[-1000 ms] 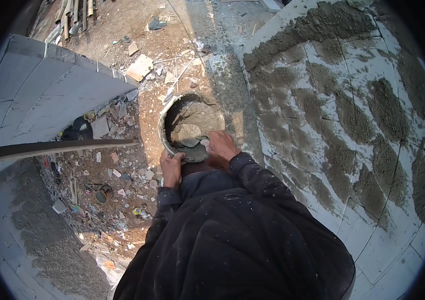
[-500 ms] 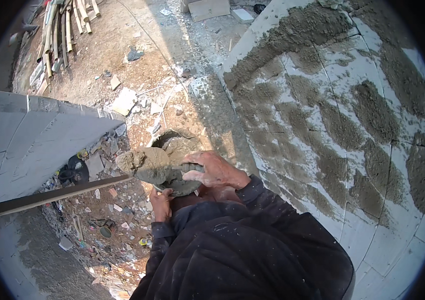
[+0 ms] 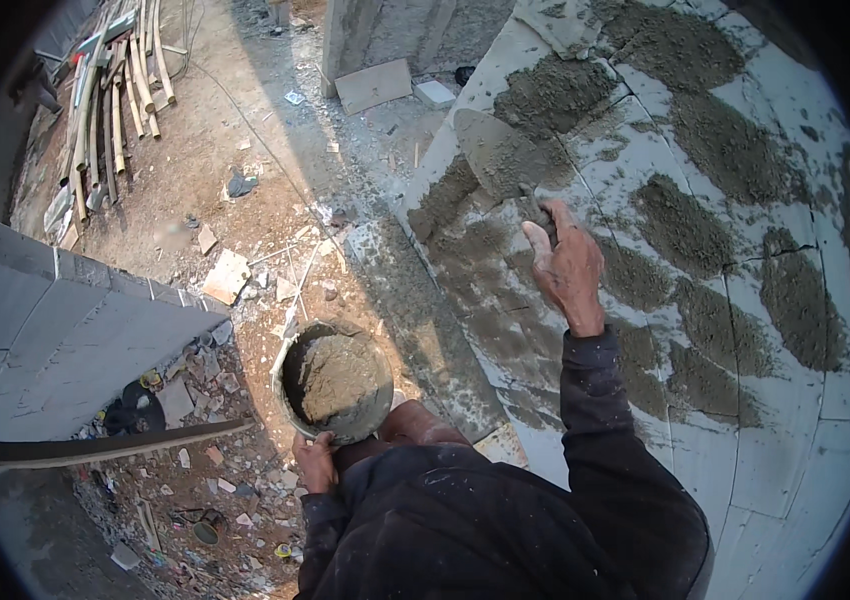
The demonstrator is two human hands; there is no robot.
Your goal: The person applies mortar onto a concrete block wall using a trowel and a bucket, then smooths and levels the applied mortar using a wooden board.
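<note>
My right hand (image 3: 570,262) grips the handle of a trowel (image 3: 493,150), whose wide blade lies against the block wall (image 3: 745,470) on my right. Wet grey mortar is smeared about the blade, and it coats much of the wall in rough patches. At my waist, my left hand (image 3: 315,462) clasps the near rim of a round bucket (image 3: 285,400). A mound of mortar (image 3: 340,372) sits inside the bucket, leaving its dark inner wall showing on the left.
A low block wall (image 3: 65,330) stands on the left, with a long narrow board (image 3: 115,445) beside it. Rubble and litter (image 3: 210,500) cover the ground there. Bamboo poles (image 3: 110,110) lie piled at the far left. A flat panel (image 3: 375,87) leans against a grey wall ahead.
My right hand has swung from above the bucket to the right-hand wall. The mortar-loaded trowel now meets the wall's surface. My left hand still holds the bucket.
</note>
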